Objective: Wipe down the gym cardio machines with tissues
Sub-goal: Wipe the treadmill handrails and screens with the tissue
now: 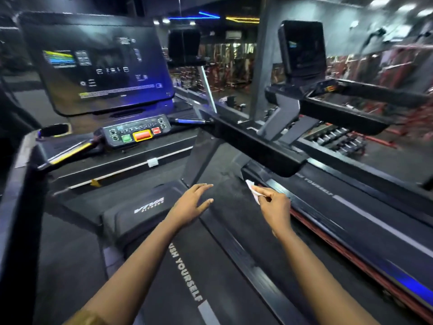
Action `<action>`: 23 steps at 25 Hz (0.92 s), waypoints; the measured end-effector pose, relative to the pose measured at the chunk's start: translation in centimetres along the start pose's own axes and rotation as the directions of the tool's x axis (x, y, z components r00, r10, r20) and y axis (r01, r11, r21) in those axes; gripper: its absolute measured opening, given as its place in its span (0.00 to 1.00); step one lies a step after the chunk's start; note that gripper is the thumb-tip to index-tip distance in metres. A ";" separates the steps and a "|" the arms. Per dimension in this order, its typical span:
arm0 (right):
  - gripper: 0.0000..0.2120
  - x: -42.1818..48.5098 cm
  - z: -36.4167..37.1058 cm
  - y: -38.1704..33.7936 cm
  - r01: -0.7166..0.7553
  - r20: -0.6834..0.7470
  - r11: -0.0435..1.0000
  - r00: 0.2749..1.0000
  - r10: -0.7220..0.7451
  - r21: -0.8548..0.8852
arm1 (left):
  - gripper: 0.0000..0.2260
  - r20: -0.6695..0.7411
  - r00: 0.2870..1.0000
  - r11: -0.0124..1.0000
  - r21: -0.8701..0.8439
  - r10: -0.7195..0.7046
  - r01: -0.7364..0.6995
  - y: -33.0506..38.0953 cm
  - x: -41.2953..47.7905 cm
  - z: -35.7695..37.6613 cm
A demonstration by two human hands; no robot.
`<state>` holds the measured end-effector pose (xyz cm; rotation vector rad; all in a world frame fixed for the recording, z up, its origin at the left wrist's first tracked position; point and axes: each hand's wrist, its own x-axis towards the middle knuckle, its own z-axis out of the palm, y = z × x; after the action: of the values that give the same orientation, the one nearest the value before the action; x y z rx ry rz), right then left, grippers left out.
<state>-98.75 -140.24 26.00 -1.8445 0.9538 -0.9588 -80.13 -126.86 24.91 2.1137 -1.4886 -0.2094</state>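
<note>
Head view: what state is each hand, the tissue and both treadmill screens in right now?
Left hand: open, fingers spread, holding nothing.
Tissue: crumpled, white.
Right hand: pinches the Tissue.
Near screen: lit, showing graphics.
Far screen: mostly dark, one small lit patch.

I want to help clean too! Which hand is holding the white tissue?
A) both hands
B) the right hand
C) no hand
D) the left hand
B: the right hand pinches the tissue, while the left hand is open and holds nothing.
</note>
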 end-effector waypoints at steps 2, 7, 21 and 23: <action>0.16 2.3 -1.0 0.6 0.006 -0.043 1.000 0.999 -0.007 -0.009 | 0.21 0.010 0.999 0.998 0.035 0.054 -0.054 0.0 3.4 0.4; 0.16 7.3 -0.3 0.9 0.034 -0.079 0.999 0.996 -0.035 -0.014 | 0.20 0.040 0.994 0.989 0.101 0.101 -0.104 -1.2 10.1 -0.2; 0.16 27.1 15.9 -2.1 0.021 -0.192 0.999 0.981 -0.030 -0.050 | 0.26 0.065 0.952 0.922 0.240 0.298 -0.304 -16.5 31.6 -5.9; 0.17 29.8 18.3 -1.9 -0.014 -0.245 0.999 0.969 0.002 -0.046 | 0.27 0.090 0.929 0.891 0.266 0.358 -0.369 -18.8 36.1 -6.7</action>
<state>-69.76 -159.73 28.29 -1.7871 1.1395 -1.1889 -48.20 -152.87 27.35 1.9918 -2.0031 0.1069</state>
